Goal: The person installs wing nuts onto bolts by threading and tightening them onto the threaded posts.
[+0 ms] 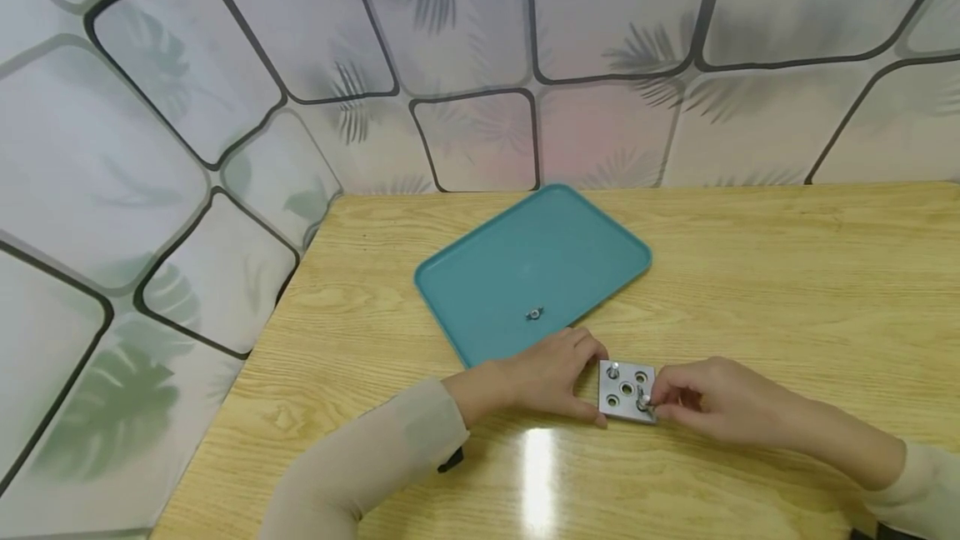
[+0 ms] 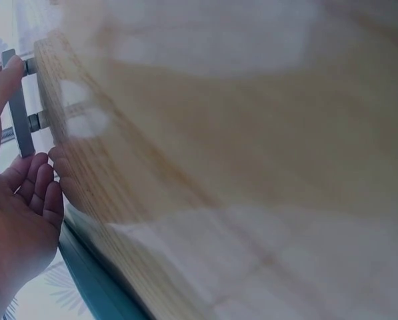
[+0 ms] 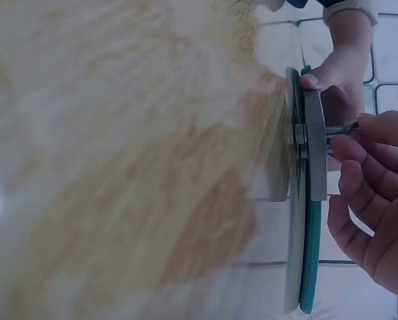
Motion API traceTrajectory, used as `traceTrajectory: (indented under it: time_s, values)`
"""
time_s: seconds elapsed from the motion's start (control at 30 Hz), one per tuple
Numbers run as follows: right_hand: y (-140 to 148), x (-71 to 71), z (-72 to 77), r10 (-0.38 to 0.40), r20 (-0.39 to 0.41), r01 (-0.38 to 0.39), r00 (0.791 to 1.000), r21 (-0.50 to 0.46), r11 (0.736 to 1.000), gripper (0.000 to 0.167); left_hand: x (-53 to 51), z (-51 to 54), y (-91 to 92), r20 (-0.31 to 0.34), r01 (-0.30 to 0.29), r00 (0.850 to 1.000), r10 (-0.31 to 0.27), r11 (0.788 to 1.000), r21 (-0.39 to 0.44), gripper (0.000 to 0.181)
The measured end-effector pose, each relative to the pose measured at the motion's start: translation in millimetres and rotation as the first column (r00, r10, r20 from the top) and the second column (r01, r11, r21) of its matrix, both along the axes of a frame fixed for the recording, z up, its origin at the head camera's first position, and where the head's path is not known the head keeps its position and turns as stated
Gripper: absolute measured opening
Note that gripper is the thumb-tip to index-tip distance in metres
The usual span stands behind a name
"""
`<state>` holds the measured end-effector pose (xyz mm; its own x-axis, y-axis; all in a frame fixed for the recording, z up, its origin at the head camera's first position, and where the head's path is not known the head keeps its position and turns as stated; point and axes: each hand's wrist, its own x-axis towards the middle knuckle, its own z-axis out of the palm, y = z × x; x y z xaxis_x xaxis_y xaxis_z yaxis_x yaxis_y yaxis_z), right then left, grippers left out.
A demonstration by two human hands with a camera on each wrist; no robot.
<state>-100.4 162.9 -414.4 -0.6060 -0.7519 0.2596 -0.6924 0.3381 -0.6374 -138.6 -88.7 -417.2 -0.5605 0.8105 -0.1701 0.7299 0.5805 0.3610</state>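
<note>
A square metal plate (image 1: pixel 627 371) (image 2: pixel 20 110) (image 3: pixel 315 150) with several holes lies near the table's front. My left hand (image 1: pixel 551 377) (image 2: pixel 25 227) holds its left side, the thumb at the near corner and fingers at the far one. One bolt (image 1: pixel 613 371) stands upright at the plate's far-left corner. At the near-right corner, my right hand (image 1: pixel 720 402) (image 3: pixel 385 193) pinches a small winged piece (image 1: pixel 643 401) at the top of a second bolt (image 3: pixel 335 131). Bolt heads (image 3: pixel 301 133) show under the plate in the right wrist view.
A teal tray (image 1: pixel 525 257) lies at an angle behind the left hand, with one wing nut (image 1: pixel 534 314) on it. The wooden table (image 1: pixel 787 290) meets a patterned curtain (image 1: pixel 600 132) at the back and left.
</note>
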Motion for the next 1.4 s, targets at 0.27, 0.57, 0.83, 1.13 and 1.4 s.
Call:
traceTrajectory:
  time_s: [0.27,0.57,0.83,1.13,1.4]
  values:
    - [-2.9,0.4,1.8,-0.110,-0.051,0.115,0.993,0.096,0.989,0.012,-0.4,-0.7,0.4,-0.004,0.002,1.000,-0.002,1.000,0.006,0.070]
    - [-2.6,-1.9,0.7,-0.127,-0.067,0.134,0.990,0.113,0.985,0.017,-0.4,-0.2,0.4,0.007,-0.005,1.000,0.005,1.000,0.002,0.071]
    - [-2.4,-1.0,0.3,-0.112,-0.100,0.121,0.989,0.085,0.989,0.017,-0.6,-0.4,0.3,0.006,-0.005,1.000,0.005,1.000,0.003,0.071]
    - [-0.6,1.7,-1.9,-0.028,-0.090,0.033,0.996,0.045,0.998,0.013,0.6,-1.6,-1.0,0.012,-0.003,1.000,0.003,1.000,-0.004,0.072]
    - [3.3,-3.2,1.6,0.049,0.002,-0.049,0.999,-0.012,0.999,0.023,0.0,-1.8,0.0,0.015,-0.008,1.000,0.008,1.000,0.003,0.072]
